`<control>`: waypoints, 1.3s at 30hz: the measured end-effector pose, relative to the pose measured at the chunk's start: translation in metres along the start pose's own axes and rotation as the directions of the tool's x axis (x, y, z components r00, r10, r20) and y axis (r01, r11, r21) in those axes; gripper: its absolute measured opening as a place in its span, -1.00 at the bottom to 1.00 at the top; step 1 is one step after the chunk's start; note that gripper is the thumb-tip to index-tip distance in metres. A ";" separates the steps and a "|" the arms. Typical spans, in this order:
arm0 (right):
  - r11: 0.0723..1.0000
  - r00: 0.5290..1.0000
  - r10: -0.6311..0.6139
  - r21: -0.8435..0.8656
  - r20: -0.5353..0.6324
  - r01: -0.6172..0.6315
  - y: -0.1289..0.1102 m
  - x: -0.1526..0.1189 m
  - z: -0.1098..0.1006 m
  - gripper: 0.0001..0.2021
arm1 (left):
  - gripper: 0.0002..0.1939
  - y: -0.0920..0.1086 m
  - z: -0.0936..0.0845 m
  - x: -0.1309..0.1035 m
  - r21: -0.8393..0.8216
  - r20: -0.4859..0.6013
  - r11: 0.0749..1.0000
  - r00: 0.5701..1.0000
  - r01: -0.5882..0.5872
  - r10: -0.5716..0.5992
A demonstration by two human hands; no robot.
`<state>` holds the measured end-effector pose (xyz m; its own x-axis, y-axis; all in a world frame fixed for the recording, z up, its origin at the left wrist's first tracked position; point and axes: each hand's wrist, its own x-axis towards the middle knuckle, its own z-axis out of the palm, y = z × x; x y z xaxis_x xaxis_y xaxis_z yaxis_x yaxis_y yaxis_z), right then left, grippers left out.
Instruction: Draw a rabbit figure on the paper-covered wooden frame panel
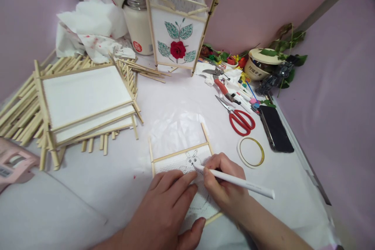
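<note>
A white marker pen point(243, 183) is gripped in my right hand point(227, 181), its tip down on the face of a rabbit drawing point(192, 160). The drawing, in thin dark lines with dark eyes, is on a white sheet in a wooden stick frame point(181, 152) lying on the table. My left hand point(166, 203) lies flat across the sheet's left part, fingers spread, covering some of the drawing. My right hand hides part of the frame's right side.
Stacked stick frames point(88, 93) lie on loose sticks point(17, 113) at left, near a pink glue gun point(14, 164). Behind stand a bottle point(137, 27) and a rose panel point(175, 43). At right are pruning shears point(222, 86), scissors point(241, 121), a tape roll point(263, 155) and a phone point(277, 129).
</note>
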<state>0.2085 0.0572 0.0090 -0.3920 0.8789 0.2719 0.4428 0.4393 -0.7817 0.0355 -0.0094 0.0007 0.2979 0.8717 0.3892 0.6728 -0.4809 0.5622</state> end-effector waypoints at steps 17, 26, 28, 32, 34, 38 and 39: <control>1.000 1.000 0.017 0.013 -0.017 -0.017 -0.001 -0.001 0.001 -0.90 | -0.66 0.000 -0.001 0.000 -0.011 -0.009 1.000 1.000 -0.007 0.006; 1.000 1.000 0.011 0.011 -0.004 -0.011 0.001 -0.002 0.000 -0.88 | -0.67 0.000 0.001 -0.001 -0.014 -0.003 1.000 1.000 -0.004 0.004; 0.999 1.000 0.023 0.033 -0.016 -0.023 0.003 -0.002 0.000 -0.89 | -0.67 0.000 0.000 -0.001 -0.015 -0.011 1.000 1.000 -0.004 0.004; 0.997 0.997 0.057 0.059 -0.044 -0.054 0.004 -0.003 0.002 -0.90 | -0.67 0.001 -0.002 0.000 -0.023 -0.014 1.000 1.000 -0.009 0.009; 0.995 0.995 0.081 0.061 -0.051 -0.078 0.004 -0.002 0.002 -0.91 | -0.68 0.002 -0.004 0.001 -0.029 0.004 1.000 1.000 -0.003 0.003; 0.987 0.988 0.141 0.091 -0.061 -0.135 0.005 -0.001 0.001 -0.91 | -0.72 0.006 -0.007 0.002 -0.001 0.059 1.000 0.998 0.018 -0.018; 0.983 0.986 0.153 0.108 -0.065 -0.145 0.005 0.000 0.001 -0.91 | -0.73 0.006 -0.007 0.003 0.010 0.071 1.000 0.997 0.022 -0.022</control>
<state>0.2100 0.0588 0.0045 -0.2662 0.9459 0.1854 0.4051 0.2843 -0.8689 0.0354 -0.0110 0.0107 0.3302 0.8867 0.3236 0.6858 -0.4609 0.5632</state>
